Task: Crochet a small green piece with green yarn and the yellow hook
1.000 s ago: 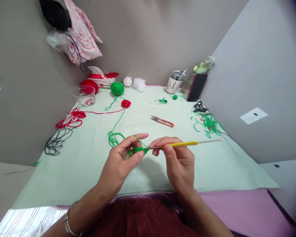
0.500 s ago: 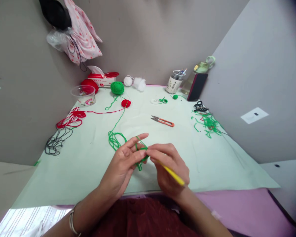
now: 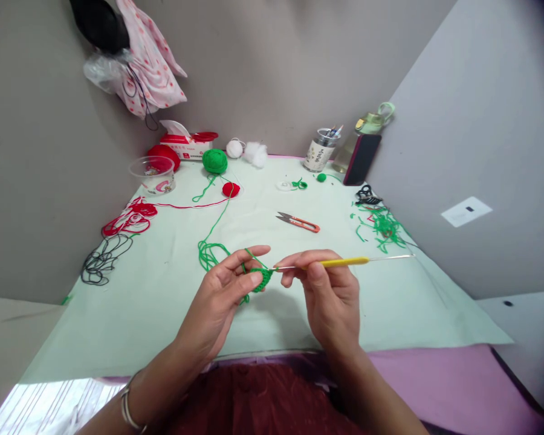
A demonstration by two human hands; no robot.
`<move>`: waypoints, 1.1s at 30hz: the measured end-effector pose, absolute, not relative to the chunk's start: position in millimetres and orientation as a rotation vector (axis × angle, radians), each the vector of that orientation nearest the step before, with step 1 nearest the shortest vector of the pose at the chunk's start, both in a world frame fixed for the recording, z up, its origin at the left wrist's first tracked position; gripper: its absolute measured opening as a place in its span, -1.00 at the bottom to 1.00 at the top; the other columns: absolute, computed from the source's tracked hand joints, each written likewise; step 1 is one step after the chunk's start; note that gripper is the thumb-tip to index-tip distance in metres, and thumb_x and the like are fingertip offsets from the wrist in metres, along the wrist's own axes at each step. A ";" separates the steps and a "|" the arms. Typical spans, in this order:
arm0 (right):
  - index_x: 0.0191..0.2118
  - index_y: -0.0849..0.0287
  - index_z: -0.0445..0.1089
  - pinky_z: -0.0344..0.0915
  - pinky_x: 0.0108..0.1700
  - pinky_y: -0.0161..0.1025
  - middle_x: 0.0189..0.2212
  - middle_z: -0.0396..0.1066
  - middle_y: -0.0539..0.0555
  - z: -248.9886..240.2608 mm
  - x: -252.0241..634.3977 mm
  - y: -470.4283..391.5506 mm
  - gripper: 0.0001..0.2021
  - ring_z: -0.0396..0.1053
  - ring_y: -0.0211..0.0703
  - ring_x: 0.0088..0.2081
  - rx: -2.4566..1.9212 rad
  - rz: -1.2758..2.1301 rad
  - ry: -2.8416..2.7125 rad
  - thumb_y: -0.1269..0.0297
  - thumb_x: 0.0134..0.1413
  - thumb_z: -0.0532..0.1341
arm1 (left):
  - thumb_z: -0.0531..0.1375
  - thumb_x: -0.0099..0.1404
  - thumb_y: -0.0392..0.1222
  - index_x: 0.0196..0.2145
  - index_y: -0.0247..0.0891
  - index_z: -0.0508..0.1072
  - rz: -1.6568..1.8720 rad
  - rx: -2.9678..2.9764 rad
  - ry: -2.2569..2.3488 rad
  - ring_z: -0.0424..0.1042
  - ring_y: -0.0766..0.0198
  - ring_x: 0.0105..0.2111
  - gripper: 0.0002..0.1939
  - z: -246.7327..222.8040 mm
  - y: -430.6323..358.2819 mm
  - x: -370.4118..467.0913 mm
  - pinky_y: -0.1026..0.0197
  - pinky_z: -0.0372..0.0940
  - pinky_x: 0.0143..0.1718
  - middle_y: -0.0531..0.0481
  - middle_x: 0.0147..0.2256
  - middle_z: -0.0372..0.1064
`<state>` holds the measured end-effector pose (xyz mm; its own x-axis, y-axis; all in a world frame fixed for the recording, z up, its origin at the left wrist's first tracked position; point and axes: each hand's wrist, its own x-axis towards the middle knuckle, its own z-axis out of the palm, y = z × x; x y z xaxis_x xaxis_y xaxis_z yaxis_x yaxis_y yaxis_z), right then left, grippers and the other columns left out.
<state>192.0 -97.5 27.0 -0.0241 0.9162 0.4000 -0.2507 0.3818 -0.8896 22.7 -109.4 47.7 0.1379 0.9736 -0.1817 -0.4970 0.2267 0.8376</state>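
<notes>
Between the thumb and fingers of my left hand (image 3: 226, 287) is a small green crochet piece (image 3: 262, 279). Green yarn (image 3: 212, 255) runs over my raised left index finger and lies in loose loops on the table behind that hand. My right hand (image 3: 333, 290) is closed on a crochet hook (image 3: 344, 262) with a yellow handle, held nearly level. Its thin metal tip meets the edge of the green piece, with a strand of yarn by it. The hook's other metal end points right. A green yarn ball (image 3: 214, 161) sits further back.
Orange thread snips (image 3: 298, 222) lie beyond my hands. At the right are green yarn scraps (image 3: 385, 226), a phone (image 3: 363, 159), a bottle (image 3: 372, 124) and a pen cup (image 3: 321, 150). Red yarn (image 3: 131, 217), black cord (image 3: 105, 260) and a plastic tub (image 3: 153, 176) are at the left.
The hook has swung from slanting down toward me to nearly level, pointing right. My right hand has turned and opened out somewhat, and the green piece now shows more plainly.
</notes>
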 end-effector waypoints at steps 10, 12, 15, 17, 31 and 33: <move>0.01 0.03 0.58 0.56 -0.18 -0.18 -0.19 0.64 0.08 32.9 191.6 -107.0 -0.76 0.59 -0.13 -0.20 -0.771 0.420 -1.721 0.45 0.45 0.19 | 0.51 0.25 -0.19 0.00 -0.02 0.72 1.302 0.825 0.926 0.39 0.29 -0.21 -0.65 36.9 -112.3 24.2 0.27 0.27 -0.08 0.08 -0.29 0.46; 0.06 0.00 0.58 0.58 -0.17 -0.16 -0.14 0.64 0.11 29.0 191.6 -110.1 -0.72 0.61 -0.08 -0.14 -0.787 0.142 -1.875 0.48 0.40 0.24 | 0.53 0.23 -0.20 0.07 0.01 0.69 1.302 0.768 0.882 0.40 0.30 -0.24 -0.56 37.0 -113.1 27.0 0.27 0.28 -0.12 0.09 -0.30 0.47; 0.06 -0.05 0.60 0.59 -0.17 -0.16 -0.11 0.62 0.10 24.4 192.1 -110.3 -0.70 0.62 -0.07 -0.12 -0.801 0.059 -1.849 0.47 0.40 0.26 | 0.55 0.18 -0.16 0.12 -0.08 0.67 1.180 0.576 0.778 0.40 0.32 -0.29 -0.47 40.9 -112.5 28.3 0.28 0.30 -0.18 0.05 -0.30 0.48; 0.02 -0.03 0.61 0.56 -0.22 -0.18 -0.19 0.61 0.07 24.9 192.6 -107.1 -0.74 0.59 -0.12 -0.20 -0.791 0.310 -1.649 0.43 0.44 0.21 | 0.55 0.17 -0.15 0.10 -0.16 0.69 1.116 0.495 0.742 0.39 0.34 -0.32 -0.48 44.0 -111.2 26.5 0.28 0.32 -0.18 0.04 -0.32 0.46; 0.06 -0.08 0.64 0.56 -0.17 -0.16 -0.09 0.65 0.10 24.5 187.3 -107.8 -0.66 0.60 -0.09 -0.13 -0.787 0.272 -1.726 0.50 0.35 0.31 | 0.56 0.18 -0.16 0.05 -0.06 0.72 1.178 0.590 0.757 0.44 0.33 -0.25 -0.55 43.0 -110.9 32.1 0.29 0.31 -0.11 0.07 -0.32 0.52; 0.07 -0.07 0.64 0.55 -0.20 -0.15 -0.10 0.65 0.11 24.6 189.7 -107.2 -0.66 0.59 -0.08 -0.14 -0.773 0.229 -1.712 0.51 0.35 0.30 | 0.56 0.17 -0.15 0.02 -0.13 0.74 1.096 0.489 0.691 0.44 0.34 -0.29 -0.57 44.0 -108.8 30.9 0.29 0.34 -0.15 0.04 -0.31 0.53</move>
<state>189.7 -107.2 24.6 -0.0964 0.6011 0.7933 0.3713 0.7612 -0.5317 30.9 -108.8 44.0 0.2866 0.9213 -0.2629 -0.6337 0.3881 0.6691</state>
